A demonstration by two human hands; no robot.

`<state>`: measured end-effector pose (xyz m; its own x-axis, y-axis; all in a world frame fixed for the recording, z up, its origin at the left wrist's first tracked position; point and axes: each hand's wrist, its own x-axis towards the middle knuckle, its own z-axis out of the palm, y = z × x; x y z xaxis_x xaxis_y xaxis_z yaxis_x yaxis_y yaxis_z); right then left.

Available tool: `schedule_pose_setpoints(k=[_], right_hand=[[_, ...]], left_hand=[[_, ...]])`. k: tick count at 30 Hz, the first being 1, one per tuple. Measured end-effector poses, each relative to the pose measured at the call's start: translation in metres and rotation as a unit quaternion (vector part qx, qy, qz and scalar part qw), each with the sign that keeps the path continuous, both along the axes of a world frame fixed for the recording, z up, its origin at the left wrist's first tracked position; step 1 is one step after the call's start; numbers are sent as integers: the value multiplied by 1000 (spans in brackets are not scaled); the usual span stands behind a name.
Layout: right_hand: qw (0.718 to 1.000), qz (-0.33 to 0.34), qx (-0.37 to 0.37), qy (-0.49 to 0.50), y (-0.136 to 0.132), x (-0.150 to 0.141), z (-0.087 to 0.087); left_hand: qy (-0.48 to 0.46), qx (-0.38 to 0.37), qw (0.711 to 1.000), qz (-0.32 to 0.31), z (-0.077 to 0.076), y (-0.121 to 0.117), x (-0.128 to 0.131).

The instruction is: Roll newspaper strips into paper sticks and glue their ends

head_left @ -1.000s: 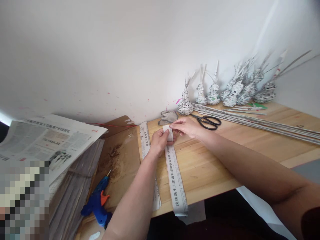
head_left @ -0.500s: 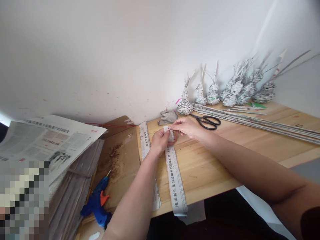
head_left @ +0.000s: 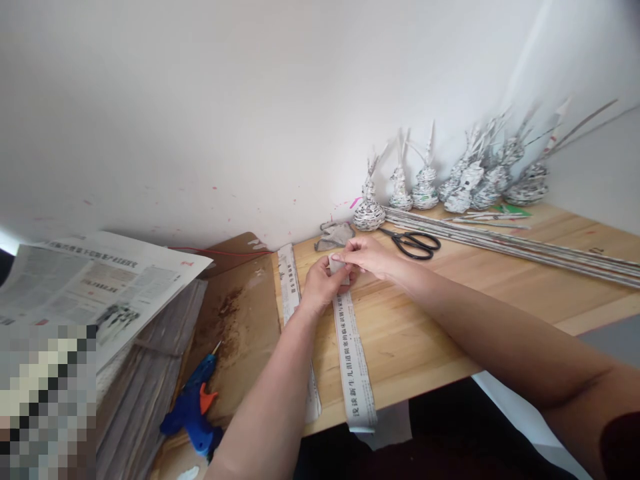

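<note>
A long newspaper strip (head_left: 354, 367) runs over the wooden table, its near end hanging past the front edge. Both hands pinch its far end, which is folded or curled up between the fingers. My left hand (head_left: 323, 283) is closed on the strip from the left, thumb on top. From the right, my right hand (head_left: 367, 259) grips the tip of the same end between thumb and fingers. Another newspaper strip (head_left: 289, 283) lies to the left, partly hidden under my left forearm. A crumpled grey cloth (head_left: 335, 235) sits just beyond the hands.
Black scissors (head_left: 417, 245) lie right of my hands, near a bundle of paper rods (head_left: 500, 243). Several woven paper gourd shapes (head_left: 369, 212) stand along the wall. At left are a blue glue gun (head_left: 195, 407), stained cardboard (head_left: 245, 320) and newspaper sheets (head_left: 125, 273).
The strip's far end, raised and flat before, now looks more tightly folded between my fingers. Both hands stay in nearly the same place.
</note>
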<state>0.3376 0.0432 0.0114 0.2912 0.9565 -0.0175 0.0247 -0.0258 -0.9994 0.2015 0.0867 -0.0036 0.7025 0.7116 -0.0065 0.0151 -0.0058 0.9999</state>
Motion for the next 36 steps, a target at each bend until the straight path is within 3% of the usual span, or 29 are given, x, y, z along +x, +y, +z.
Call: schedule_pose_setpoints(k=[11, 18, 25, 36], right_hand=[[999, -6, 30, 18, 0, -5, -3], [996, 75, 14, -37, -1, 11, 3], [998, 9, 25, -56, -2, 4, 2], [999, 11, 11, 35, 0, 2, 1]], left_hand=[[-20, -47, 998, 24, 1, 1, -1], [-22, -56, 997, 53, 1, 5, -1], [-19, -65, 996, 54, 0, 2, 1], [-30, -98, 995, 10, 1, -2, 1]])
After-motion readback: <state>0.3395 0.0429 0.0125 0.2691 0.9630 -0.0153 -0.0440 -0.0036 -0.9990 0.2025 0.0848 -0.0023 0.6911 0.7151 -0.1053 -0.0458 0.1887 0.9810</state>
